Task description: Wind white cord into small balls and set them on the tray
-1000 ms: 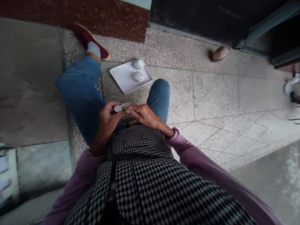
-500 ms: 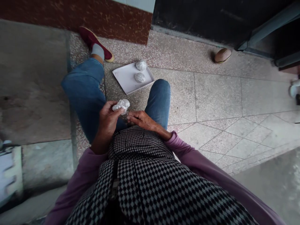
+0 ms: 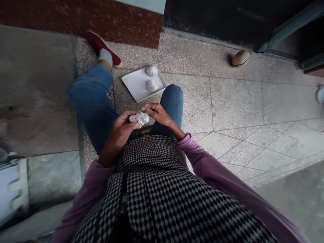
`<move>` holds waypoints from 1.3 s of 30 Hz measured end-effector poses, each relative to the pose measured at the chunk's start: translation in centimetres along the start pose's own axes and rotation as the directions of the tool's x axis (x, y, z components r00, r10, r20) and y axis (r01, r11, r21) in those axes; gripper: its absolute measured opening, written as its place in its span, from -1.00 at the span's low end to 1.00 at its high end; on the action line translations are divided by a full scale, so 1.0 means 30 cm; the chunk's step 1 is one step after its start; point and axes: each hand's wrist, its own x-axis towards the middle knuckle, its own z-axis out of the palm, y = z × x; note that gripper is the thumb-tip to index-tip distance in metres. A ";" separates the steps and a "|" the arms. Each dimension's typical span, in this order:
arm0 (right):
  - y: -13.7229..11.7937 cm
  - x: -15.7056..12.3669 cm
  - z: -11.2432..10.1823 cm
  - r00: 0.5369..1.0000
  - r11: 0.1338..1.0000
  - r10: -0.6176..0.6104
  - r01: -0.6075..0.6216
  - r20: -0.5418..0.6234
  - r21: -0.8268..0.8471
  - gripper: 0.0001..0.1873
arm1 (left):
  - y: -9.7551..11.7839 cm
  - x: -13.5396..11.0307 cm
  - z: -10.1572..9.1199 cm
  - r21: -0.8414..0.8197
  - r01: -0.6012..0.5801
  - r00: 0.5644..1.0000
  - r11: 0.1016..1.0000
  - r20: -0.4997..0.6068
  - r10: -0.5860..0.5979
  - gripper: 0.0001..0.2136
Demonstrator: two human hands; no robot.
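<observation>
My left hand (image 3: pixel 123 130) is closed around a bundle of white string (image 3: pixel 142 118), wound in loops and narrower at its left end. My right hand (image 3: pixel 158 114) sits at the bundle's upper right edge, thumb and forefinger pinched on a thin strand of the string; the strand itself is hard to see. Beyond my hands, a shallow white tray (image 3: pixel 134 82) lies on the floor between my legs. Two balls of white string rest in it: one ball (image 3: pixel 152 71) near the far edge, the other ball (image 3: pixel 152 85) closer to me.
My knees, in blue jeans (image 3: pixel 88 87), stand either side of the tray. A brown rounded object (image 3: pixel 241 58) lies on the tiled floor by the dark doorway. A red-brown wall base (image 3: pixel 131 25) runs behind my shoe (image 3: pixel 105 49).
My right hand has swung from below the bundle up to its upper edge. The bundle and my left hand have shifted slightly right. The nearer ball in the tray has moved a little.
</observation>
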 end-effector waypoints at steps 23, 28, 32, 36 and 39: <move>-0.084 -0.175 0.070 0.975 0.914 -0.059 0.140 0.215 -0.381 -0.72 | -0.075 0.063 -0.068 0.199 -0.136 0.957 0.971 -0.227 0.181 -0.52; -0.131 -0.107 0.009 0.982 0.940 -0.106 0.150 0.157 -0.307 -0.67 | -0.029 0.013 -0.031 0.358 -0.130 0.989 0.925 -0.024 0.148 -0.72; -0.088 -0.016 -0.041 0.999 0.993 -0.024 0.028 0.032 -0.113 -0.48 | 0.026 -0.025 0.007 0.324 -0.140 0.990 0.936 0.070 0.124 -0.71; 0.020 0.013 0.013 0.996 0.987 0.069 -0.076 0.055 0.139 -0.36 | 0.043 -0.026 0.016 0.247 -0.105 0.993 0.963 0.077 0.089 -0.66; 0.084 -0.006 0.068 0.995 0.965 0.089 -0.099 0.051 0.242 -0.29 | 0.025 -0.013 0.010 0.148 -0.096 0.995 0.984 0.011 0.096 -0.62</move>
